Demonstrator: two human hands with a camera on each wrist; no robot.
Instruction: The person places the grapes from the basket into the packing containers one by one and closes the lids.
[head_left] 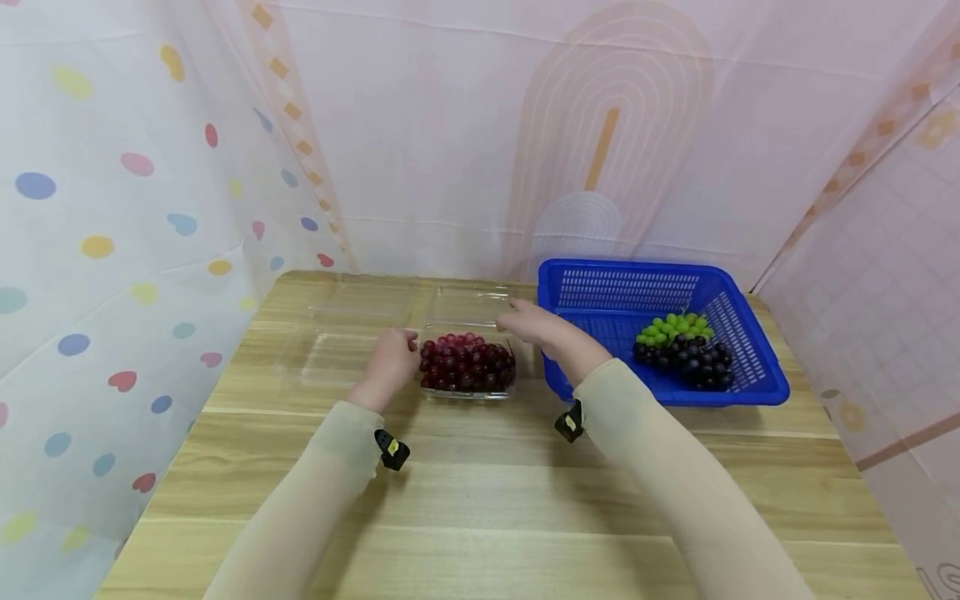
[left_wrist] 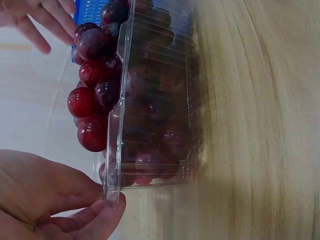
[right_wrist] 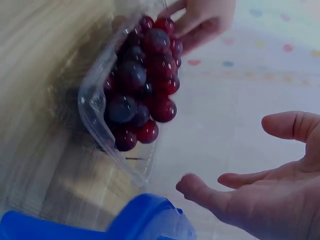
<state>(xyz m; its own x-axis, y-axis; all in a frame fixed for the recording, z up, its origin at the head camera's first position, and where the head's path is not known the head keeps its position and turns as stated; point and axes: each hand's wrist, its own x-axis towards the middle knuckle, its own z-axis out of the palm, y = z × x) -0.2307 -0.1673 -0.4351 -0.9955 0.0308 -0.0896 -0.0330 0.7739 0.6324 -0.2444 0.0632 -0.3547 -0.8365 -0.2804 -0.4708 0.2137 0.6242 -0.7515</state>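
A clear plastic box (left_wrist: 117, 145) heaped with red grapes (head_left: 467, 364) sits on the table in the head view. At its left side my left hand (head_left: 393, 367) pinches the rim between thumb and fingers, which the left wrist view shows close up. My right hand (head_left: 534, 321) hovers beyond the box's right side, fingers spread and holding nothing; the right wrist view shows a gap between this hand (right_wrist: 270, 185) and the grapes (right_wrist: 145, 80). The box's hinged lid (head_left: 471, 305) appears to lie back behind the grapes.
A blue basket (head_left: 757, 350) stands at the right, holding green grapes (head_left: 675, 328) and black grapes (head_left: 693, 362). Another clear box (head_left: 337, 358), lid laid back, is left of my left hand. Patterned curtains (head_left: 450, 150) hang behind the wooden table (head_left: 480, 500).
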